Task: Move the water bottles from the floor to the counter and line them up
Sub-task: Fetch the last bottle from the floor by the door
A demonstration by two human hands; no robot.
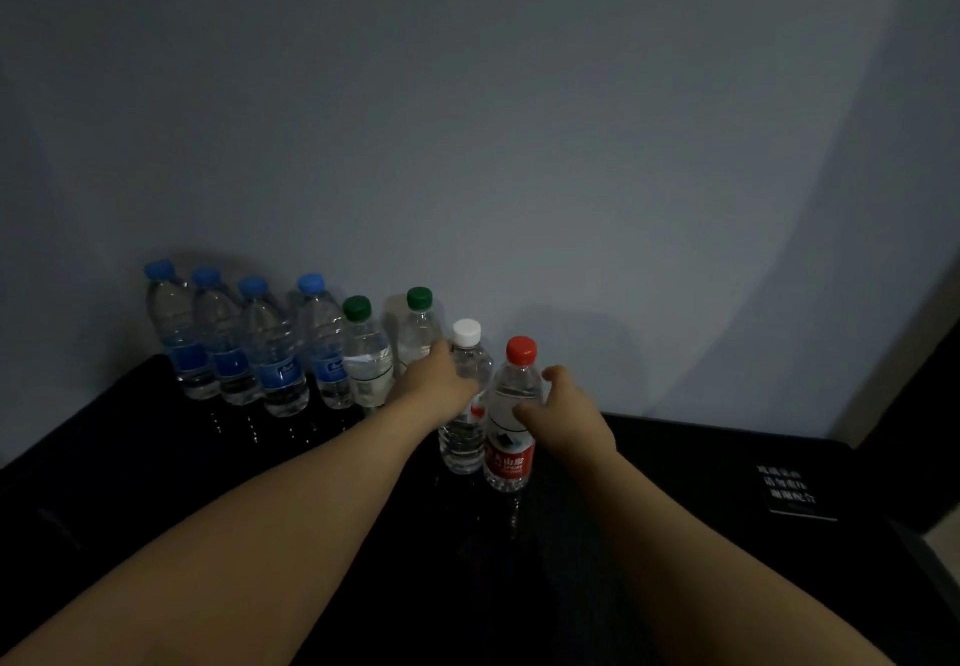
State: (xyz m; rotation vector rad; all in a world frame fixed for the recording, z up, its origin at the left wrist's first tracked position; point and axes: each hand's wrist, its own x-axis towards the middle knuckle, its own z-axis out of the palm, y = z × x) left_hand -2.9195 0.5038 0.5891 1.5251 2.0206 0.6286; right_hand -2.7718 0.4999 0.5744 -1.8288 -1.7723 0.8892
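Several water bottles stand in a row on the black counter [156,457] against the wall. At the left are several blue-capped bottles [275,353], then two green-capped bottles [366,348] [420,322]. My left hand [436,379] wraps the white-capped bottle [462,437] around its upper body. Right beside it stands the red-capped bottle [511,437] with a red label, and my right hand [563,411] curls around its right side, thumb and fingers touching it. Both bottles stand upright on the counter.
A small black card with white text [792,494] lies on the counter at the right. The grey wall [519,146] rises directly behind the bottles. The counter's right edge drops off near a dark doorway [924,405].
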